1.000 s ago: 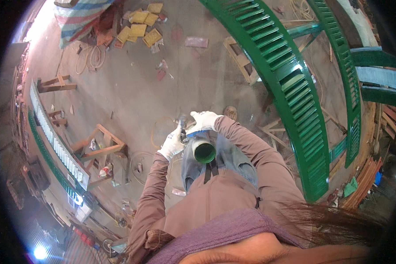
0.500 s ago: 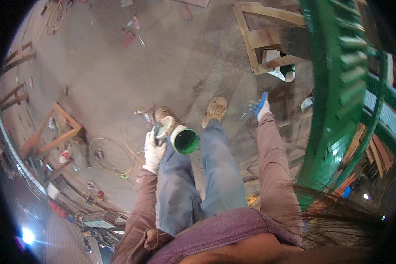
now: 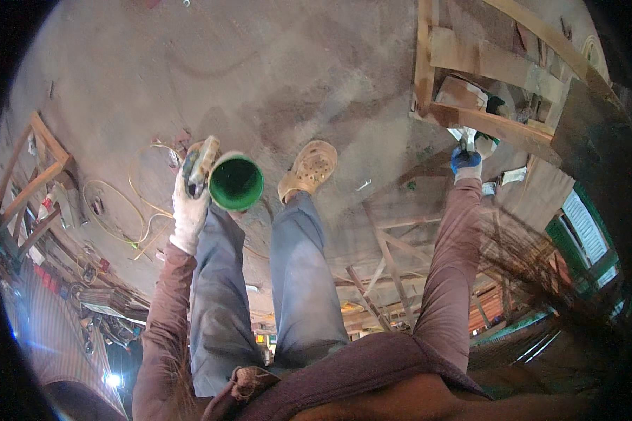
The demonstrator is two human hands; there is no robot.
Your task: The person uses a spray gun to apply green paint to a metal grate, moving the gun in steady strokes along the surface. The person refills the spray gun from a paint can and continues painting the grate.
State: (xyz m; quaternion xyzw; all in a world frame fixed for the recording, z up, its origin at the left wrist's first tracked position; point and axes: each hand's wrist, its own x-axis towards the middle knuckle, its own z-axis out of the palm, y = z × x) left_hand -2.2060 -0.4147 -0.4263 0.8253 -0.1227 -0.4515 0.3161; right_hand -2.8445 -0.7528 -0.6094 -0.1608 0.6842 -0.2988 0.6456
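Note:
My left hand (image 3: 191,207), in a white glove, is closed round a pale, stained block-like piece (image 3: 203,158). Against it is a round cup (image 3: 237,182), its open mouth facing me and its inside coated green; whether the two are joined, I cannot tell. Farther out on the right, my right hand (image 3: 466,163), in a white and blue glove, has its fingers curled in at a white bucket (image 3: 488,145) with green inside. The bucket lies partly hidden behind a bar of a wooden frame (image 3: 498,123), and the fingers' exact hold on it is partly hidden.
My tan clogs (image 3: 312,168) stand on the dusty floor (image 3: 281,77). A yellowish hose (image 3: 112,186) loops at left beside a small wooden frame (image 3: 45,158). A wooden board (image 3: 541,189) and a green slatted piece (image 3: 586,221) are at right.
My right hand has gone from open beside the bucket to closed at it. The view has swung right, and the large green slatted piece has mostly left it. My left hand keeps its hold.

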